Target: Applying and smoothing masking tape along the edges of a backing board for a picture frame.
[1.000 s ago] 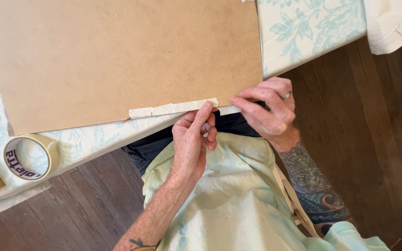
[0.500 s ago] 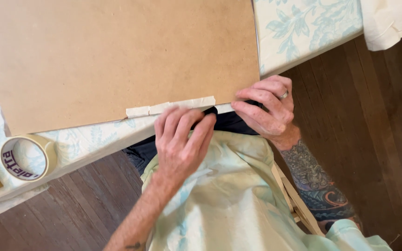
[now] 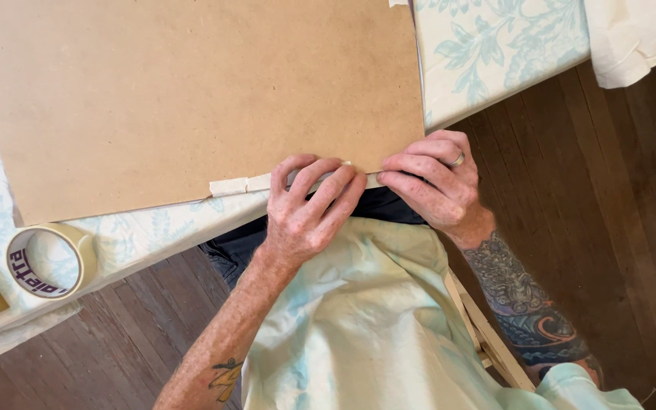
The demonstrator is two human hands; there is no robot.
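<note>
While both hands [image 3: 309, 209] [image 3: 430, 182] press flat, holding nothing, papery tape [image 3: 241, 184] edges smooth brown hardboard [image 3: 191, 99].

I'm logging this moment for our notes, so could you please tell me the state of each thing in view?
Brown board: flat on the table, near edge at the table's edge.
Tape strip: stuck along the board's near edge.
Tape roll: lying flat, untouched.
Left hand: fingers pressing the strip.
Right hand: fingers on the board's corner.
</note>
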